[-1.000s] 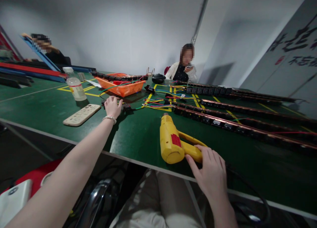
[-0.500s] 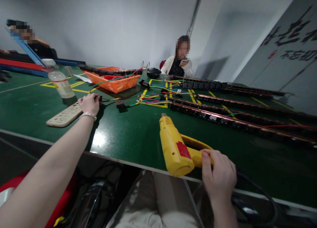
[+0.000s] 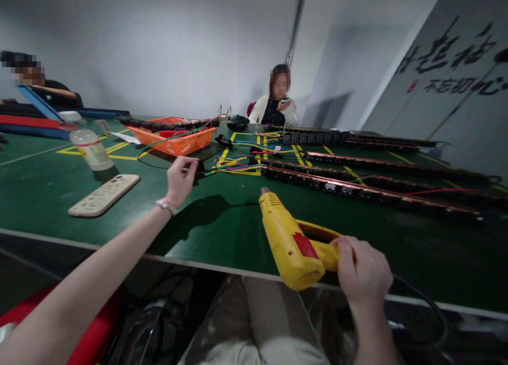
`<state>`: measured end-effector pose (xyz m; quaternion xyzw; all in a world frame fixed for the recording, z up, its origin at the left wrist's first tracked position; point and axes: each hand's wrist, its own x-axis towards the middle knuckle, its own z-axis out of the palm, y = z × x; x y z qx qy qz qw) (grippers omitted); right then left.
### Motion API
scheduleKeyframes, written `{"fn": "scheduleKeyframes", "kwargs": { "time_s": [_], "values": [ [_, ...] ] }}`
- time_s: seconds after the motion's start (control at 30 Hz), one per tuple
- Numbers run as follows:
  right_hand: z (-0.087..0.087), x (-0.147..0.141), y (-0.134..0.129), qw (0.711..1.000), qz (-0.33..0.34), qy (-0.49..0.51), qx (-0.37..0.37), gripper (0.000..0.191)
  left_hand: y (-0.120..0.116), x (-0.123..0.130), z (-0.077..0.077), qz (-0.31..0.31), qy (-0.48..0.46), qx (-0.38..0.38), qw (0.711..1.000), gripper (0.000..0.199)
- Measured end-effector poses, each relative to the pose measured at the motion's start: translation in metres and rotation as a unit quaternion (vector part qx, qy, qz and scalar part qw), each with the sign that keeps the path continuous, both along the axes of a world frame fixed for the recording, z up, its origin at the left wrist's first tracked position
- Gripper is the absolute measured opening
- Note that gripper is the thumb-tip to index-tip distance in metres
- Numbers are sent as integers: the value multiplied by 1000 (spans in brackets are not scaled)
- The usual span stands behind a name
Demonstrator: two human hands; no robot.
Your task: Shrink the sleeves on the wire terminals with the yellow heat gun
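My right hand (image 3: 364, 272) is wrapped round the handle of a yellow heat gun (image 3: 291, 243) with a red patch. Its metal nozzle points away from me over the green table. My left hand (image 3: 181, 181) is closed in a pinch at a small black connector (image 3: 201, 169), which the fingers partly hide. Coloured wires (image 3: 238, 165) run from beside this connector to the long black strips with copper-coloured bars (image 3: 337, 185). Left of that hand, a beige remote-like panel (image 3: 105, 195) lies flat on the table.
A bottle (image 3: 91, 149) stands at the left. Behind my left hand, an orange basket (image 3: 178, 144) holds dark strips and wires. More strips (image 3: 381, 166) lie across the right side. Two people sit beyond the table (image 3: 238, 238), one holding a phone.
My left hand has moved right, from beside the beige panel to the black connector. The heat gun remains in my right hand, slightly farther right in view. The camera view has shifted a little.
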<state>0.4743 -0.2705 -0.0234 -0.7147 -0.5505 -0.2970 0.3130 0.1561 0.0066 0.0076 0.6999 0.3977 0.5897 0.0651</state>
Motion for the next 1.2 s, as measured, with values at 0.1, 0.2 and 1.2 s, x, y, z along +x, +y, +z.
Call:
{"fn": "scheduleKeyframes", "kwargs": {
  "time_s": [0.1,0.2,1.2],
  "values": [
    [-1,8,-3,1000,-21,-4,5,38,-14,37,-11,-77,56,-22,995,16],
    [-3,12,-5,999,-29,-1,31,39,-23,60,-19,-131,131,-51,981,12],
    [-6,-30,-9,996,-56,-63,27,29,-29,78,-32,-141,307,-65,939,44]
  ]
}}
